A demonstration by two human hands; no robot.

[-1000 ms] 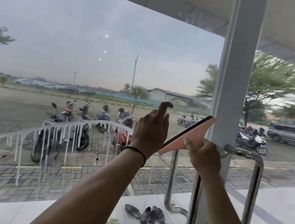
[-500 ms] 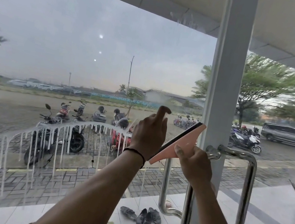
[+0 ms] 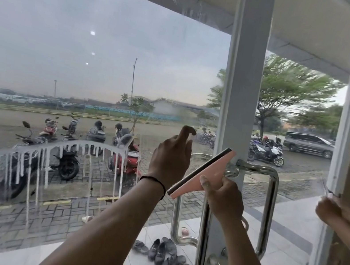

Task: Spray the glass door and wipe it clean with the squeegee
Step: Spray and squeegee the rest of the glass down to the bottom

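Note:
The glass door [image 3: 90,47] fills the left of the view, its white frame post [image 3: 244,74] just right of centre. White foam [image 3: 36,154] runs down the lower left glass in several drips under an arched line. My right hand [image 3: 223,199] grips a pink squeegee [image 3: 206,175] with a black blade, tilted steeply in front of the post. My left hand [image 3: 170,159] is raised just left of the blade with its palm toward the glass, its index finger hooked at the tip, and it holds nothing. No spray bottle is in view.
Chrome pull handles [image 3: 269,207] stand on both sides of the post, right behind the squeegee. Another person's hand [image 3: 328,209] reaches to the right-hand frame [image 3: 343,138]. Outside, several sandals [image 3: 166,254] lie on the tiles, with parked motorbikes [image 3: 66,160] beyond.
The squeegee has tilted more upright and now overlaps the post and handle. My left index finger has curled at the tip. The view has swung right, showing more of the right frame.

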